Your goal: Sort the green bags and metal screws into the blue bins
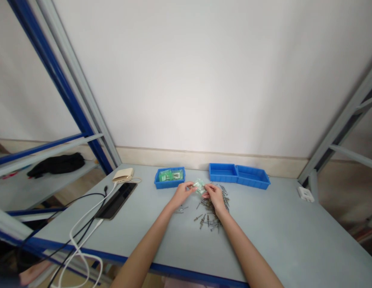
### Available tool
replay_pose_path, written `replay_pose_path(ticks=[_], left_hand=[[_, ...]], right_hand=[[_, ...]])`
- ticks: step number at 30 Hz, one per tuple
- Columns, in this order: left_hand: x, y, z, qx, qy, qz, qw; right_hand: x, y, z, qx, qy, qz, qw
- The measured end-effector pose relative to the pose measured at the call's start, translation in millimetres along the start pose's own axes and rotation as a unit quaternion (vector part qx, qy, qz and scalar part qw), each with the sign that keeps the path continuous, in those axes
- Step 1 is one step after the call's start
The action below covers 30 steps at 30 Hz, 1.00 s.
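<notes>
- While the left hand pinched a small green-tinted packet at its left edge, the right hand gripped the opposite edge; both grips were narrow, thumb against finger.
- Packet's place: just above the table, by the far side of a heap of rivet-like metal pieces; whether its mouth was sealed, or how much it contained, I could not tell from where I stood.
- Done, by my reading: the left blue bin held packets of the same look, presumably finished; they overlapped, so I attempted no count.
- Under way: one packet, apparently being filled or closed; I judged it unfinished, since both hands were busy with it and it was apart from the bin.
- Left to do: a good many metal pieces lay loose beneath and around the right hand; a few strays lay off to the left of the heap; enough, I guessed, for several more packets.
- Aside: two more blue bins stood end to end at the back right; a phone lay toward the left, seemingly no part of the work.
</notes>
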<state>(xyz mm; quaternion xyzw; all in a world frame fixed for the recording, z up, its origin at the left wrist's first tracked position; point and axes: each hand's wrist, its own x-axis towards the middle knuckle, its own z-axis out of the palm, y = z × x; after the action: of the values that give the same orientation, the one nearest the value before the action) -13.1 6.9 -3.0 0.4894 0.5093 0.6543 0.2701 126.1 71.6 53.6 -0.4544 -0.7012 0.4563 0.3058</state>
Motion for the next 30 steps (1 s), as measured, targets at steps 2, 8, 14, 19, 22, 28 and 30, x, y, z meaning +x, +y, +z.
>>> replay_pose_path(ticks=[2,8,14,19,22,28,30], left_hand=[[2.7,-4.4,8.1,-0.027,0.016,-0.018,0.999],[-1.5,-7.0,5.9,-0.048,0.072,0.003,0.996],[-5.6,-3.6,4.2,-0.016,0.101,-0.002,0.995],[-5.6,-10.1,11.4,-0.094,0.041,-0.054,0.993],[-5.4,-12.1,12.3,-0.158,0.051,-0.076,0.983],[10.0,-15.3,-21.0,-0.16,0.179,-0.125,0.963],[17.3,-18.3,-41.6,-0.141,0.213,-0.117,0.96]], right_hand=[[3.7,1.3,-3.1,0.017,0.0,0.01,1.0],[1.8,-4.1,-4.8,-0.052,-0.064,-0.119,0.99],[-2.9,-6.8,-0.7,-0.106,-0.038,-0.141,0.984],[3.3,-0.3,-2.2,-0.068,-0.026,-0.103,0.992],[4.3,1.4,-2.6,-0.07,-0.06,-0.096,0.991],[-4.5,-5.4,-0.3,-0.132,-0.087,-0.123,0.98],[-8.4,-9.7,0.4,-0.163,-0.095,-0.133,0.973]])
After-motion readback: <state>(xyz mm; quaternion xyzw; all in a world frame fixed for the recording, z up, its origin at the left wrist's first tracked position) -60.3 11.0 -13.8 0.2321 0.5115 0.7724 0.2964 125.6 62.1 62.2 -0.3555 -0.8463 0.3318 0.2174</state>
